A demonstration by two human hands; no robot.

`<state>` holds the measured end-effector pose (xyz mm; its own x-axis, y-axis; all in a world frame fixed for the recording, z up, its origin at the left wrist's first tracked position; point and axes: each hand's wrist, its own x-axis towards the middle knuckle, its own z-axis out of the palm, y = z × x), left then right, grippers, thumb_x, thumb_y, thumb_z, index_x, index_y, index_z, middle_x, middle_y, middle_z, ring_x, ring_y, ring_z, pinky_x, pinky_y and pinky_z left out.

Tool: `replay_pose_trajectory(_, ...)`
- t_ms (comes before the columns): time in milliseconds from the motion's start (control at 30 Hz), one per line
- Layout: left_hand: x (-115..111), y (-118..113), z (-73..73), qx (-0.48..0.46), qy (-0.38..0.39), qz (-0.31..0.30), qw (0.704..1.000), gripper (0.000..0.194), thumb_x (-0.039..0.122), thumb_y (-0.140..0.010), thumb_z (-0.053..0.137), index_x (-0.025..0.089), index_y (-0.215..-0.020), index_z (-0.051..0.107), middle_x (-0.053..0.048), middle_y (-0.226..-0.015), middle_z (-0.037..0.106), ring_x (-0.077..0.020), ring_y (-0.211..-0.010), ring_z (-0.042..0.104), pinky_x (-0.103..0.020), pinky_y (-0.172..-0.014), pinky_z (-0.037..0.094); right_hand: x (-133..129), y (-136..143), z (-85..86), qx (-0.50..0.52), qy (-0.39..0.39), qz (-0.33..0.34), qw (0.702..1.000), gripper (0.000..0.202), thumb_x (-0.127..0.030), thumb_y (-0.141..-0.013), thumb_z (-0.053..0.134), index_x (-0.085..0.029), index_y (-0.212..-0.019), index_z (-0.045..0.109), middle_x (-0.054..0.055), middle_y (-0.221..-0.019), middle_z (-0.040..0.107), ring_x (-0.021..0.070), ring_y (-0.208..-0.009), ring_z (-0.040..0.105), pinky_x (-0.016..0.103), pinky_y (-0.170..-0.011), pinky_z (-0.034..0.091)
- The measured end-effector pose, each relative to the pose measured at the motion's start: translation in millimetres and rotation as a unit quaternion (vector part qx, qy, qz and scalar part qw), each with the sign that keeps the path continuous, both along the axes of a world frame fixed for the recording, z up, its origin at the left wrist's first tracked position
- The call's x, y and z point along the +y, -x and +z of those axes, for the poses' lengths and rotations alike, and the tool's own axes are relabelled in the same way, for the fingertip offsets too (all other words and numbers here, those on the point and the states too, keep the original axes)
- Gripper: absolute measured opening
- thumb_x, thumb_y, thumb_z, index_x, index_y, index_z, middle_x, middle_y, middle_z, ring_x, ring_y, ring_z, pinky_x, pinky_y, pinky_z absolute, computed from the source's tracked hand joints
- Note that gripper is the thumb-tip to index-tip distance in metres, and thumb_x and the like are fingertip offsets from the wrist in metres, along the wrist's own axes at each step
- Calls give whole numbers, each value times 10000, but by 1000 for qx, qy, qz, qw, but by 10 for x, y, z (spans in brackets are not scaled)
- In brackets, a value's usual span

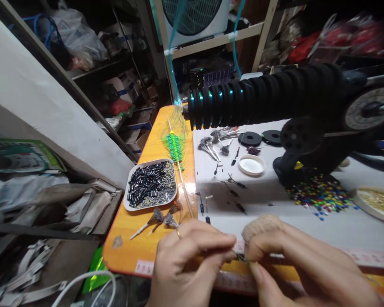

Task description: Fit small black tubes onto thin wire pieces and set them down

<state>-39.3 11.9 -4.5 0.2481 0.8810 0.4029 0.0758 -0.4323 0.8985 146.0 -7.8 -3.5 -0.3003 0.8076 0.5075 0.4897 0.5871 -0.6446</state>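
Your left hand [185, 260] and right hand [288, 264] meet at the bottom centre of the frame, just over the near edge of the orange tabletop [153, 145]. Both are closed to a fingertip pinch on one thin dark wire piece [240, 256] stretched between them; it is too small to say just what it is. A knitted cot [262, 224] covers one right fingertip.

To do this step well, keep both pinches close to the meeting point so the thin piece does not bend away. Work over the white sheet [307, 226] rather than past the edge, so a dropped part lands where you can see it. Loose dark parts [232, 181] lie scattered in the middle of the frame, so keep your wrists low and clear of them.

The white tray [129, 204] of small black cylinders sits at centre left, with tufted bundles [163, 219] just below it and a green beaded strand [175, 147] above. The coloured beads [320, 196] and the black ribbed roller [262, 96] occupy the right and upper right, so avoid sweeping your right elbow that way.
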Motion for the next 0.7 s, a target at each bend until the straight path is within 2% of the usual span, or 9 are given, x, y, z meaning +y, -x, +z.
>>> replay_pose_trajectory(100,-49,-25,-111,49,-158,79,983,151,115,-898,656,189,-992,747,-18,-887,747,-86,-781,717,-104,-726,544,14,15,-49,0,3,-20,1000,223,-28,-812,529,-234,-874,474,-38,-746,538,82,-638,602,168,-562,504)
replay_pose_trajectory(233,-176,-44,-215,175,-241,178,938,223,162,-993,512,198,-1014,731,-6,-1032,745,-69,-945,684,-112,-950,464,13,35,-84,-4,14,-29,999,218,-31,-829,520,-237,-890,486,-32,-759,555,86,-645,608,165,-554,505)
replay_pose_trajectory(333,-222,-9,-284,218,-299,233,899,240,123,-979,522,215,-1005,742,-3,-1137,689,-91,-1011,651,-149,-980,440,14,59,-82,-6,16,-35,999,184,-59,-835,533,-238,-867,501,-25,-741,566,102,-625,606,177,-533,505)
replay_pose_trajectory(400,-206,42,-327,218,-295,216,905,224,123,-961,552,224,-1051,731,-18,-1107,684,-122,-1009,650,-187,-923,473,17,86,-79,-8,9,-60,998,120,-120,-844,561,-236,-833,531,-12,-719,575,128,-621,608,204,-521,507)
replay_pose_trajectory(500,-113,135,-325,215,-229,124,941,233,141,-940,582,235,-1135,667,-27,-895,706,-155,-849,654,-250,-771,526,29,135,-84,-11,-1,-109,994,68,-249,-851,613,-231,-791,587,15,-712,592,167,-642,617,243,-523,512)
replay_pose_trajectory(600,10,194,-215,238,-193,69,949,201,49,-845,641,198,-977,667,-20,-733,682,-150,-701,599,-263,-662,531,46,171,-109,-20,-16,-130,991,120,-313,-862,619,-229,-777,614,28,-720,602,181,-664,619,263,-547,512)
replay_pose_trajectory(700,82,197,-100,250,-151,67,954,175,-6,-783,615,163,-814,648,-39,-714,644,-171,-725,577,-292,-653,518,63,174,-156,-45,-30,-123,991,122,-304,-876,602,-228,-782,617,32,-728,606,186,-674,614,276,-569,504)
